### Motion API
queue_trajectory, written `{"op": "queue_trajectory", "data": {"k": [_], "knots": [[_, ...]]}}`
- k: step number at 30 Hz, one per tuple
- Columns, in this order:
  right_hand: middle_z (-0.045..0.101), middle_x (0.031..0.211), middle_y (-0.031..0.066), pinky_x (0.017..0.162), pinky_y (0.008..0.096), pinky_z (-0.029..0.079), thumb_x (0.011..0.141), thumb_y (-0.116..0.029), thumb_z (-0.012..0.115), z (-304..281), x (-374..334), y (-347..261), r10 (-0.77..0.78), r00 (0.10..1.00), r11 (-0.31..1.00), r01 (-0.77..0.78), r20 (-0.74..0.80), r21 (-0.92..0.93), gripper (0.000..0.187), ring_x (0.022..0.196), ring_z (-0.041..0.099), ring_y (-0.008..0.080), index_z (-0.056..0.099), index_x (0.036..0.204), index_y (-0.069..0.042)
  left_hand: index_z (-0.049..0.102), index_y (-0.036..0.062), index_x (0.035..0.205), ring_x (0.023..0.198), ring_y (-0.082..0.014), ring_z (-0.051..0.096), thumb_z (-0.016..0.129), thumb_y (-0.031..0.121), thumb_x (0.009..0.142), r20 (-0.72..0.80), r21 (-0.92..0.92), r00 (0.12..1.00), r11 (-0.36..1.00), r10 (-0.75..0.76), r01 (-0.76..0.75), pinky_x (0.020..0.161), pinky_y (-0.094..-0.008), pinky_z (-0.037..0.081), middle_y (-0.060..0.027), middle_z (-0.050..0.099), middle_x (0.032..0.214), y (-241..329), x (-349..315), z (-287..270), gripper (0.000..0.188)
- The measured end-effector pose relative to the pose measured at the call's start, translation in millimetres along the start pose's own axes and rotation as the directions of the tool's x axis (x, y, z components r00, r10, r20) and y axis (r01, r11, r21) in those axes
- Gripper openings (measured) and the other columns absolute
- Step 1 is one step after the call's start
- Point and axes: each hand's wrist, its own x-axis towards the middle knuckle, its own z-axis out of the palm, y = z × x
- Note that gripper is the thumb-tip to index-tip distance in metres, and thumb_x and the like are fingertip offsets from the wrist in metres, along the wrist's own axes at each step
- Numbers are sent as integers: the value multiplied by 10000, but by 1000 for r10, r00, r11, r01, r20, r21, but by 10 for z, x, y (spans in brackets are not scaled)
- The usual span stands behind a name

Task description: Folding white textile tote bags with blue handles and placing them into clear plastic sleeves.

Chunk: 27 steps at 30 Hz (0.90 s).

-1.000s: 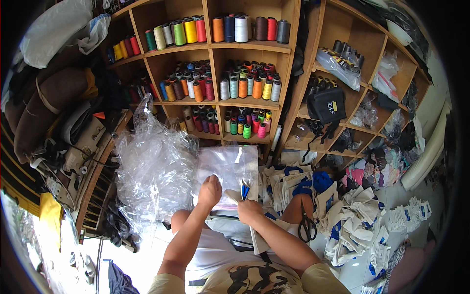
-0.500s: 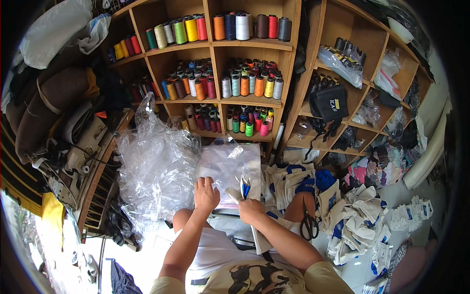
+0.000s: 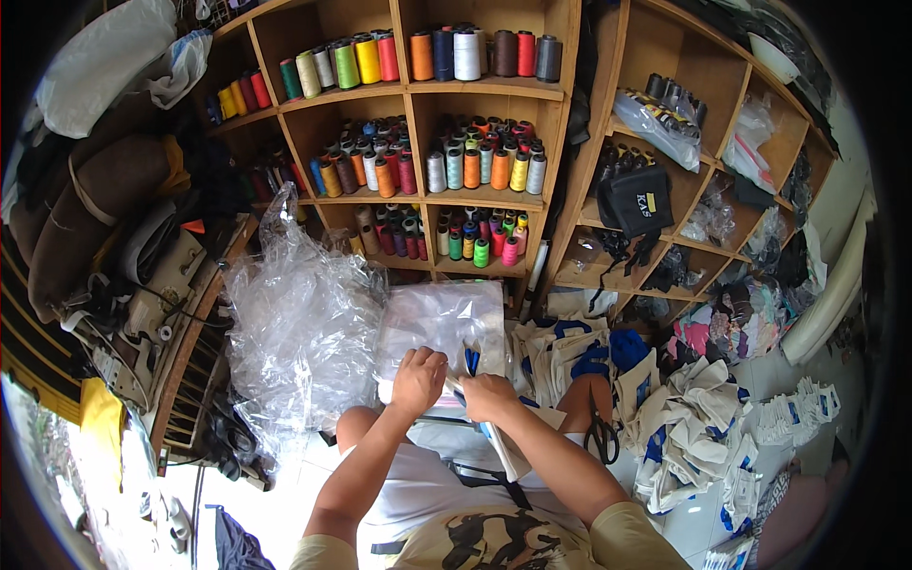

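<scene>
L hand (image 3: 418, 378) & R hand (image 3: 487, 394), fingers of both clamped on 1 clear plastic bag (image 3: 442, 328), 1 pr scissors (image 3: 600, 432) nearby.

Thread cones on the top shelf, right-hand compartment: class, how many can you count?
6, in a row from left to right: orange, navy, white, brown, red, grey. Others may stand hidden behind them.

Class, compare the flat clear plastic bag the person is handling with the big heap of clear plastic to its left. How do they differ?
The flat bag lies smooth and spread out; the heap is crumpled and stands tall. The flat bag is smaller than the heap. Both hands, left and right, touch the flat bag; the heap is untouched. Both are clear plastic.
</scene>
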Motion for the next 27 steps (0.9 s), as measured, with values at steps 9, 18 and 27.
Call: {"op": "queue_trajectory", "data": {"k": [9,18,27], "knots": [[668,855,240,679,487,540,774,-51,581,157,-142,-29,91,968,990,-61,-234,130,584,800,678,400,336,1304,-57,683,95,1011,885,-281,575,666,19,777,-121,-95,992,995,23,-35,808,-382,480,-66,629,943,196,-216,-36,246],[659,879,237,672,483,538,781,-66,595,-144,-330,-89,14,936,990,35,-351,134,847,771,670,395,188,1513,-192,633,98,1049,987,-313,544,747,69,707,-226,-44,959,982,171,-185,858,-415,459,-87,594,1058,460,16,-480,362],[651,1125,224,824,336,514,769,-130,724,-544,-684,86,-25,868,720,359,-496,593,727,995,671,316,410,1424,-101,399,35,1294,1159,-248,500,723,52,788,-113,-692,923,696,-367,192,886,-367,475,-130,441,1297,27,-536,-176,601]]}}
